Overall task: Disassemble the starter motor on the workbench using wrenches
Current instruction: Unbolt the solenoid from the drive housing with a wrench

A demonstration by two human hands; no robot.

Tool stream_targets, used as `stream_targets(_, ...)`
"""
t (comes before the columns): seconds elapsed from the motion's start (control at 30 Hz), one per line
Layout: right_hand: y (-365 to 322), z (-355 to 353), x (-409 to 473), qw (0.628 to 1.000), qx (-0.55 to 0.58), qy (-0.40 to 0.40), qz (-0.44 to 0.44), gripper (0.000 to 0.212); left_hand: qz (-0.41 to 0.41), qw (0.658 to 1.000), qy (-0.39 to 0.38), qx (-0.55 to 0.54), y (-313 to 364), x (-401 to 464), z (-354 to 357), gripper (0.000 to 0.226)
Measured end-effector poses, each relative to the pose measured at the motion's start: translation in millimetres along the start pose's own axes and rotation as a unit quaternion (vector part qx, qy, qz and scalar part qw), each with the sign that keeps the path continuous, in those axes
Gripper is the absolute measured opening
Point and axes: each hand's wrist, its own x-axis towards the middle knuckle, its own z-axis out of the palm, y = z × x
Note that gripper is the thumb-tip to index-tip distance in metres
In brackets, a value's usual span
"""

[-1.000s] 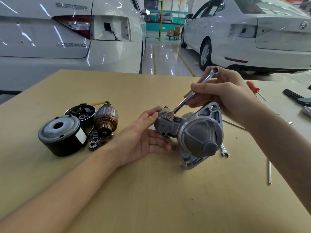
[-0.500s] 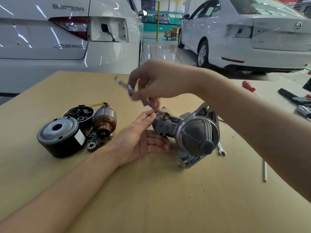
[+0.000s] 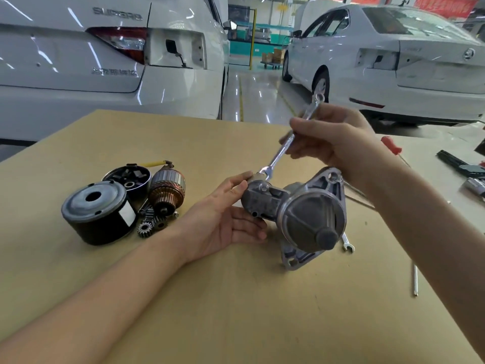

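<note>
The grey starter motor housing [image 3: 307, 214] lies on the tan workbench [image 3: 236, 298], nose cone towards me. My left hand [image 3: 223, 219] holds its left end, thumb on top and fingers curled underneath. My right hand [image 3: 330, 137] grips a silver combination wrench [image 3: 282, 149] by its shaft. The wrench slants down to the left, its open jaw set on a fastener at the housing's left end. Removed parts lie to the left: a black cylindrical field case [image 3: 97, 212], a dark end cap [image 3: 128, 178], the copper armature [image 3: 166, 189] and small gears [image 3: 151, 225].
A second small wrench [image 3: 347, 244] lies just right of the housing. A long thin bolt [image 3: 415, 279] rests at the right. A red-handled screwdriver [image 3: 392, 145] and dark tools [image 3: 462, 164] lie at the far right. White cars stand beyond the bench.
My right hand swung the wrench over to the left half a second ago, then came back right; the jaw sits on the fastener again. My left hand kept its hold.
</note>
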Motion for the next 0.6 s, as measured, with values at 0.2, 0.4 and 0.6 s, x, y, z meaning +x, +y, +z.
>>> stream_targets(0.2, 25, -10, -22, 0.996, 0.041, 0.071, 0.023, 0.022, 0.002, 1.000, 0.001, -0.001, -1, 0, -2, 0.047)
stream_targets(0.4, 24, -5, -25, 0.997, 0.027, 0.077, 0.007, 0.019, -0.001, 1.000, -0.003, -0.003, -1, 0, -3, 0.046)
stream_targets(0.6, 21, -4, -26, 0.997, 0.008, 0.076, 0.016, 0.019, -0.005, 1.000, -0.007, 0.004, -1, 0, -4, 0.048)
